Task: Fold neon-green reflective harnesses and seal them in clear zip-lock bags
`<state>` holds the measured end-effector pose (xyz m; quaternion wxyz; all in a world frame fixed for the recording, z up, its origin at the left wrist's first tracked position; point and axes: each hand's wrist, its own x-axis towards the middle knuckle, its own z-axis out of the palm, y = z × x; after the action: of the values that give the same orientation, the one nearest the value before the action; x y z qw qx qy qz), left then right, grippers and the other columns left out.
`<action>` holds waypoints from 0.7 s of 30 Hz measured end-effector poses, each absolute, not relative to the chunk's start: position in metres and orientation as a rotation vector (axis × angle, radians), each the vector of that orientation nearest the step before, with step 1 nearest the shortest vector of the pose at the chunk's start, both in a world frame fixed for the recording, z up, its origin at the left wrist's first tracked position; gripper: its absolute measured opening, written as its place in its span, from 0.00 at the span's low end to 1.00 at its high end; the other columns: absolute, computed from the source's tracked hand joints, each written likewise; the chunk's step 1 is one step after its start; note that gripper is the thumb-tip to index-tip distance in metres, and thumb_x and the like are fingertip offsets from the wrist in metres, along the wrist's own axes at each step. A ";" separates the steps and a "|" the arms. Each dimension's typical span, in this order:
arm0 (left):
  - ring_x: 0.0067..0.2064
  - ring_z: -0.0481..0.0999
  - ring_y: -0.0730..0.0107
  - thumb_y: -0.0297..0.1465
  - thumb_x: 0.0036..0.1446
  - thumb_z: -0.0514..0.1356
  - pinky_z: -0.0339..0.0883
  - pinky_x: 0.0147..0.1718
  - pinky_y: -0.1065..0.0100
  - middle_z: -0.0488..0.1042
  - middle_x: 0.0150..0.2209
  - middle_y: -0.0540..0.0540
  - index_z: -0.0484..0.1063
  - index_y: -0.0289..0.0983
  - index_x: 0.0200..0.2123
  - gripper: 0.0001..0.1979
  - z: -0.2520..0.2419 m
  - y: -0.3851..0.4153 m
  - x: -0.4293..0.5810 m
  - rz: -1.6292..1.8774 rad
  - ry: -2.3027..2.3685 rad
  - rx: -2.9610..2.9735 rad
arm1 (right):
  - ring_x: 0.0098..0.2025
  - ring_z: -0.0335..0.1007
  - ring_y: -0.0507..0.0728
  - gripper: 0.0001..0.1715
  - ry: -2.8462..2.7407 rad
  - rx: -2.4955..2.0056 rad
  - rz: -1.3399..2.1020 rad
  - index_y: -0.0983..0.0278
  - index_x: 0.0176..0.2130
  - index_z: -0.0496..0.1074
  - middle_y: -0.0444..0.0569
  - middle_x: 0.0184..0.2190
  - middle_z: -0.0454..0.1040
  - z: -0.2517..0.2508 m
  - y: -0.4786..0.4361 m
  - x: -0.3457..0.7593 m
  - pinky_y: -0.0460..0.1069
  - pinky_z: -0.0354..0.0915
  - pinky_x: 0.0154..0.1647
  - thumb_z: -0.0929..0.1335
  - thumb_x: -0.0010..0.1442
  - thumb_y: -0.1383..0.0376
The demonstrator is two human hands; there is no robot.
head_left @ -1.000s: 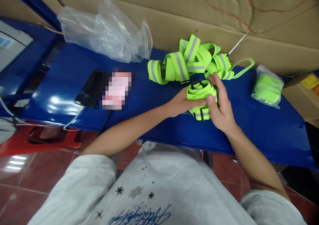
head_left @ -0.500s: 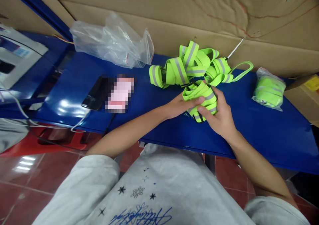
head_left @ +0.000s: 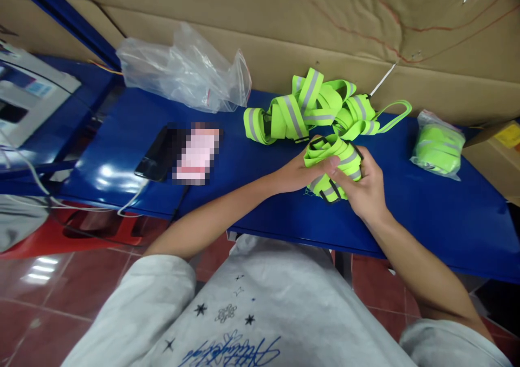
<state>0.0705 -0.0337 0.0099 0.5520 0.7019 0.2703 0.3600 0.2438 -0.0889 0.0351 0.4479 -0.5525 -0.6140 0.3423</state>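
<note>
Left hand (head_left: 297, 173): fingers curled round the left side of a strap roll (head_left: 339, 149), thumb laid across its near face. Right hand (head_left: 369, 185): half closed about the right side of the same roll, thumb pressed in close to the left thumb. We note the roll is yellow-green with grey stripes and black buckles, held between both hands above the blue table (head_left: 418, 210), towards its near edge; loose threads hang at its lower left.

Just beyond the roll lies a heap of straps (head_left: 289, 112) of the same kind, overlapping in loops, near the table's far edge. To the right, well apart from the right hand, we record a bagged strap (head_left: 441, 148) in clear plastic; blue tabletop runs between the two. Left of the left hand, past another stretch of tabletop, lie a black phone (head_left: 153, 158) and a pink-screened device (head_left: 196, 156), its display pixelated. A clear plastic bag (head_left: 182, 74) sits behind them against the cardboard wall (head_left: 227, 10).

Writing: blue script on the grey shirt (head_left: 276, 286), cut off at the near side, which we cannot read surely; a label (head_left: 38, 88) on the far-left machine (head_left: 57, 80), too small to read; a yellow patch on the right-hand box (head_left: 485, 164), likewise.
</note>
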 end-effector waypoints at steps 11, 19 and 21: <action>0.77 0.59 0.52 0.48 0.66 0.62 0.48 0.79 0.39 0.60 0.77 0.46 0.54 0.37 0.75 0.42 0.114 0.046 -0.083 0.525 1.516 2.683 | 0.57 0.81 0.66 0.27 -1.178 -1.150 0.873 0.54 0.54 0.73 0.51 0.56 0.81 0.049 -0.074 0.265 0.62 0.77 0.60 0.80 0.59 0.53; 0.65 0.77 0.53 0.33 0.74 0.57 0.61 0.70 0.37 0.75 0.66 0.40 0.57 0.37 0.75 0.30 0.113 0.052 -0.081 0.109 1.847 2.704 | 0.55 0.81 0.66 0.28 -1.141 -1.154 0.908 0.53 0.51 0.75 0.49 0.53 0.82 0.042 -0.067 0.267 0.62 0.78 0.58 0.82 0.55 0.52; 0.63 0.78 0.49 0.37 0.75 0.54 0.69 0.64 0.41 0.74 0.68 0.41 0.56 0.41 0.76 0.30 0.119 0.029 -0.073 0.248 1.875 2.672 | 0.54 0.81 0.65 0.28 -1.108 -1.167 0.950 0.53 0.50 0.76 0.49 0.52 0.82 0.044 -0.067 0.268 0.62 0.79 0.57 0.83 0.54 0.52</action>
<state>-0.0728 0.0289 0.1185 -0.0659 0.8144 0.5716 0.0757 0.2683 -0.0670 0.0439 0.5942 -0.5022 -0.4770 0.4089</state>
